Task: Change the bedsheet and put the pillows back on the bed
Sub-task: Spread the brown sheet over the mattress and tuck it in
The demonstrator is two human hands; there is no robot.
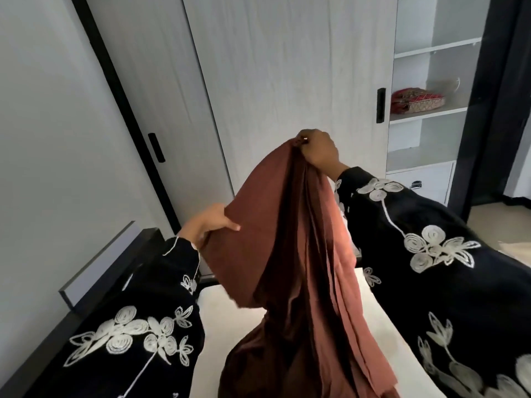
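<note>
Rust-brown bedsheet [290,254] hangs in folds from both hands.

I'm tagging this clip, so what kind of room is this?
Most likely a bedroom: a bare white mattress in a black bed frame, a rust-brown bedsheet held up over it, and a sliding-door wardrobe behind.

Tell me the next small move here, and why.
Probably draw the two hands apart to open the cloth. The right hand pinches the brown bedsheet high at a bunched corner, the left hand grips an edge lower down, and the sheet hangs in folds over the bare white mattress.
</note>
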